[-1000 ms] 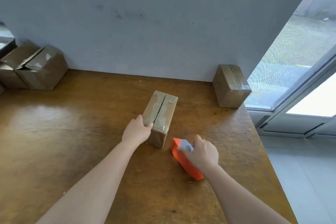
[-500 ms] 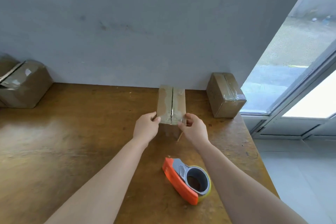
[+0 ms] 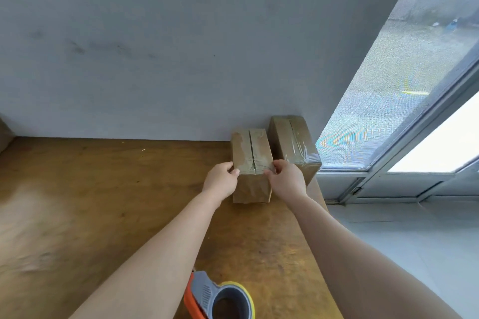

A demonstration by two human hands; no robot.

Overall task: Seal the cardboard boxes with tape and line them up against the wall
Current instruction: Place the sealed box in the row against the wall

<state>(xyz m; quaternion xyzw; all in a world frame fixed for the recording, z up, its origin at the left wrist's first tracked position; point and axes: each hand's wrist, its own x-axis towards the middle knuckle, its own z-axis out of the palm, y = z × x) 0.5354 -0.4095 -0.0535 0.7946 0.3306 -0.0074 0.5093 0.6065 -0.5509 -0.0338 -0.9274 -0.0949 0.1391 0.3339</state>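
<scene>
Looks like the lining-up step: the left hand (image 3: 220,181) and right hand (image 3: 286,180) each pinch a near top corner of the box (image 3: 252,160). It sits at the desk's (image 3: 103,202) back edge, far end at or almost at the wall (image 3: 181,59), just beside the taped box (image 3: 293,142) in the back right corner. Next I'd guess a small nudge to square it, minding the thin gap and the desk's right edge; there's room to the left, and the tape dispenser (image 3: 220,298) lies well apart at the near edge.
</scene>
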